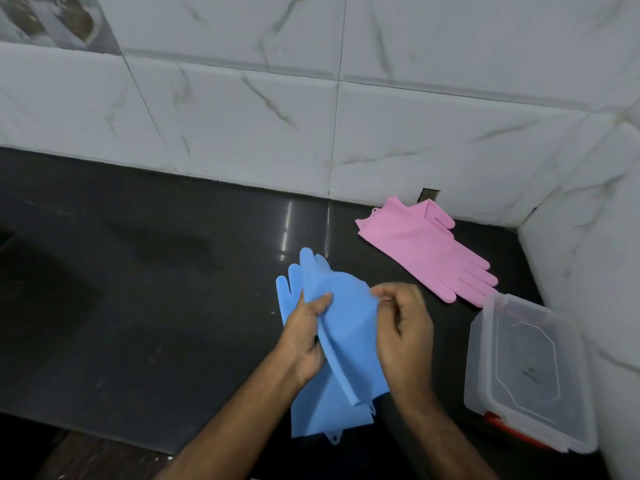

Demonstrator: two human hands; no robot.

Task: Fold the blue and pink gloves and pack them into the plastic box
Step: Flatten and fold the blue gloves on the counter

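Observation:
The blue gloves (346, 327) lie stacked on the dark counter near its front edge, fingers pointing away from me, cuffs toward me. My left hand (304, 334) grips their left side, thumb on top. My right hand (401, 334) pinches the top glove's right edge, which is lifted and curling over. The pink gloves (422, 247) rest flat at the back right, close to the wall, fingers toward the right. The clear plastic box (526, 368) stands open and empty on the right, beside the side wall.
The black stone counter (156, 289) stretches left of the gloves. White marble-look tiled walls (415, 116) close off the back and right. A red piece (502, 424) shows under the box's near edge.

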